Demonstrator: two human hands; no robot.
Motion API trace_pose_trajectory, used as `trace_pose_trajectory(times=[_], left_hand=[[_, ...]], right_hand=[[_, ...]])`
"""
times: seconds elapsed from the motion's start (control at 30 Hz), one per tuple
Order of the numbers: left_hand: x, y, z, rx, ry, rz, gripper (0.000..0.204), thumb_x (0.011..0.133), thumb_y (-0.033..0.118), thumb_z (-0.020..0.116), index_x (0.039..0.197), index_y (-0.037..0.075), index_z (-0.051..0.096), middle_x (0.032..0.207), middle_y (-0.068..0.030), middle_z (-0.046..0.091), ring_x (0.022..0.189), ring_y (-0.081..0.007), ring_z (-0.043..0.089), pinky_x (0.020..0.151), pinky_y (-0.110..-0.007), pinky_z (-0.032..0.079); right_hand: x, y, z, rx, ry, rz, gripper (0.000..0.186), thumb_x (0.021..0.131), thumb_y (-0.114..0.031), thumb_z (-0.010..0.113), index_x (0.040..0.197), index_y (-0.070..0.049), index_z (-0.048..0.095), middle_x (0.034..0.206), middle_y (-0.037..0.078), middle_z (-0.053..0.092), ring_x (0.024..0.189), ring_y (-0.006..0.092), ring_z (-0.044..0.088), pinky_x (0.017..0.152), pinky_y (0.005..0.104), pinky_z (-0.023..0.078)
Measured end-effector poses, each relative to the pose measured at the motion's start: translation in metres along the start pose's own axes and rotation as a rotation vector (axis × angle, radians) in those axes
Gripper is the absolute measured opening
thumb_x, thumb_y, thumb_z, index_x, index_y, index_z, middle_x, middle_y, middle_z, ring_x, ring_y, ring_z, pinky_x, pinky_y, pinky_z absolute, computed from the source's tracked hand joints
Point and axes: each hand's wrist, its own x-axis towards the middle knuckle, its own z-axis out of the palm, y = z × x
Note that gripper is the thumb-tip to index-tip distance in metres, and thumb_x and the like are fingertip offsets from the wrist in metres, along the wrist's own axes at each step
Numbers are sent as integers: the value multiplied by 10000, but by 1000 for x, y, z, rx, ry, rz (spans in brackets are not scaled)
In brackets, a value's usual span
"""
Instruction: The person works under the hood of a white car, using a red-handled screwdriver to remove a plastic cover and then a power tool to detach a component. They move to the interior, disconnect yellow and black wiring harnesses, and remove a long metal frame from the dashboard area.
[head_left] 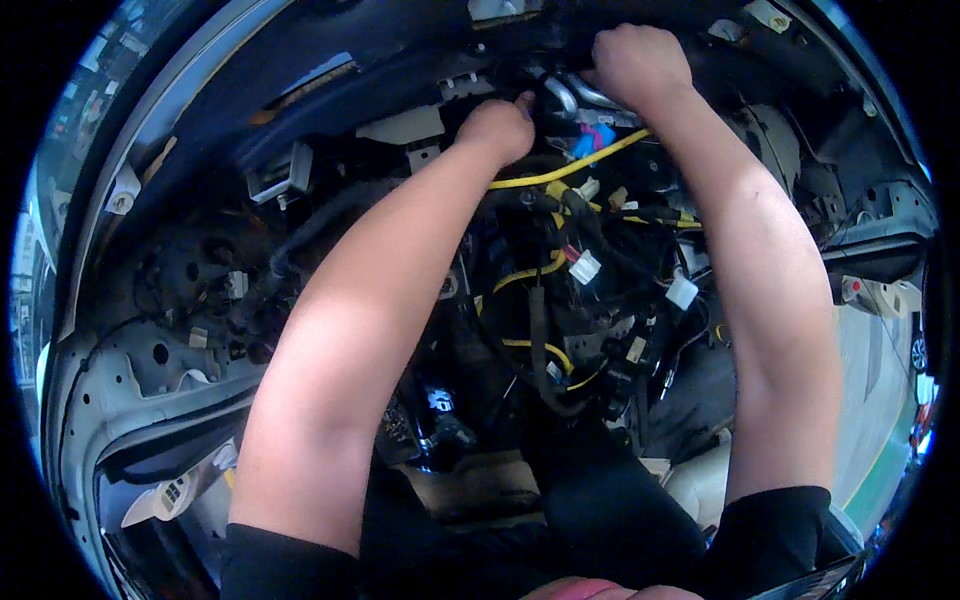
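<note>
Both my arms reach forward into a stripped car interior, toward the firewall under the windshield. My left hand (500, 130) is closed, its thumb up beside the metal pipes; what its curled fingers hold, if anything, is hidden. To the right and farther off, my right hand (641, 66) makes a fist right by two silvery bent pipes (562, 97). Whatever lies inside that fist does not show. Just below the pipes sits a blue and pink connector or wrap (594, 141). A yellow-sheathed cable (570, 171) runs across between my wrists.
A tangle of dark and yellow wiring with white connectors (584, 267) hangs below my hands. At the left is a bare metal door frame (120, 390) with a pale switch panel (172, 497). A small rectangular bracket (283, 175) stands left of my left forearm.
</note>
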Motion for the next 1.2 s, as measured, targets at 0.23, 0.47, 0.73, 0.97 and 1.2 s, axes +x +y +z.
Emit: trace_pose_trajectory(times=[0.23,0.47,0.73,0.97,1.2], left_hand=[[-14,3,-11,-58,-44,2,562,1133,419,223,1488,127,547,1428,-246,587,1292,-424,583,1135,-487,434],[16,-5,14,-191,64,-41,548,1125,422,259,1482,134,559,1492,-223,549,1381,-403,521,1174,-467,402],[-20,7,-12,-395,-32,16,529,1122,337,219,1570,152,428,1537,-191,514,1395,-383,518,1175,-492,402],[-13,-1,-3,-389,-5,31,494,1089,319,363,1560,202,455,1518,-110,553,1357,-343,564,1132,-463,463],[-13,4,-6,-525,38,-55,491,1089,304,363,1565,213,449,1526,-104,548,1360,-321,572,1117,-473,481]], right_hand=[[-4,1,0,49,2,81,349,893,-459,748,908,-120,829,913,124,782,877,289,767,790,415,628],[0,6,9,201,-37,48,343,847,-460,762,991,-156,828,984,136,771,858,325,746,788,444,605],[-27,-29,1,280,468,-244,234,930,-362,694,1104,-230,778,956,74,761,852,305,742,723,442,602],[-16,-61,-3,157,442,-215,200,945,-322,676,1099,-225,761,993,47,758,881,294,736,704,418,593],[-7,-70,-5,12,411,-142,200,923,-390,681,997,-217,753,878,64,750,785,315,730,626,452,578]])
